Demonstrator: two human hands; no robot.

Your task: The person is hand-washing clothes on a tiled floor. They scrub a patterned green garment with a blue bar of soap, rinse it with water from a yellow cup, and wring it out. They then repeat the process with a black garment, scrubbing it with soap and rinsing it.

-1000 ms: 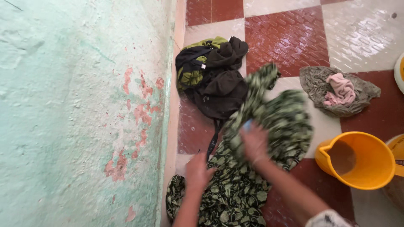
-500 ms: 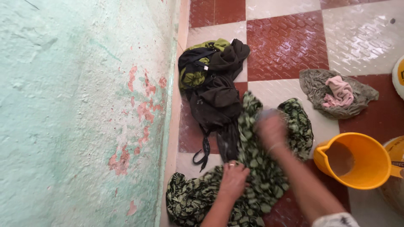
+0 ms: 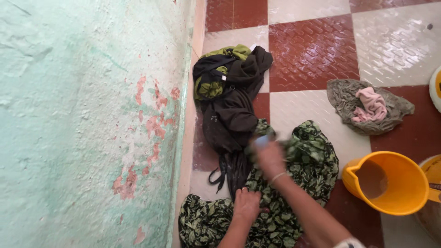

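A wet green-and-black leaf-print cloth (image 3: 303, 170) lies spread on the red and white tiled floor. My left hand (image 3: 245, 204) presses flat on its near part, fingers closed on the fabric. My right hand (image 3: 268, 154), blurred with motion, grips a bunched fold of the same cloth near its upper left edge, close to the dark pile.
A heap of black and olive-green clothes (image 3: 229, 92) lies against the peeling green wall (image 3: 92, 124). A grey cloth with a pink cloth (image 3: 370, 103) on it lies at the right. An orange jug (image 3: 390, 181) holding murky water stands at the lower right.
The raised fold of the leaf-print cloth has come down onto the floor. My right hand moved back toward me and left; my left hand shifted right along the cloth.
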